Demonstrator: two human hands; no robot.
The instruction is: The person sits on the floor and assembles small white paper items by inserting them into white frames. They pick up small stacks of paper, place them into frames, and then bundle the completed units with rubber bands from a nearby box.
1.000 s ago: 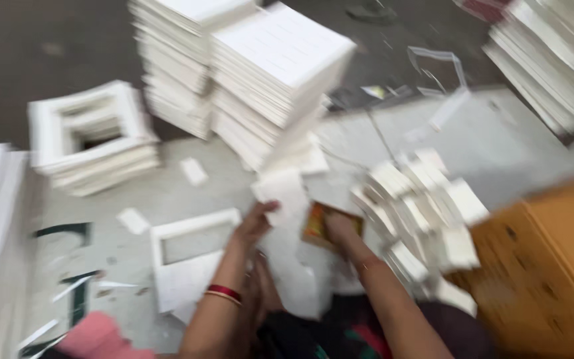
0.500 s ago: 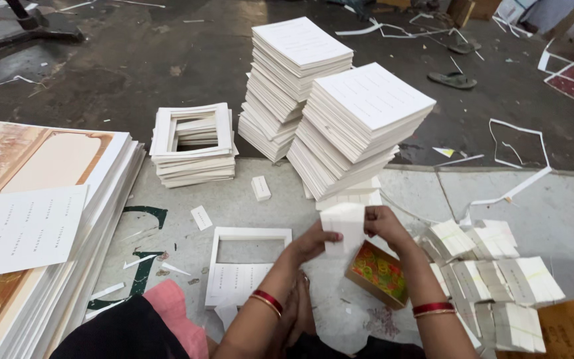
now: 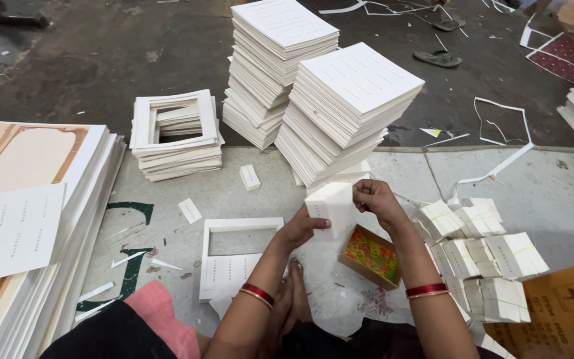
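The left hand [image 3: 300, 229] and right hand [image 3: 375, 199] each keep a closed grip on opposite sides of a small thick bundle of white rectangular cards [image 3: 330, 207], its edges squared and its face plain. It is held above a small open cardboard box of coloured rubber bands [image 3: 370, 256] on the floor.
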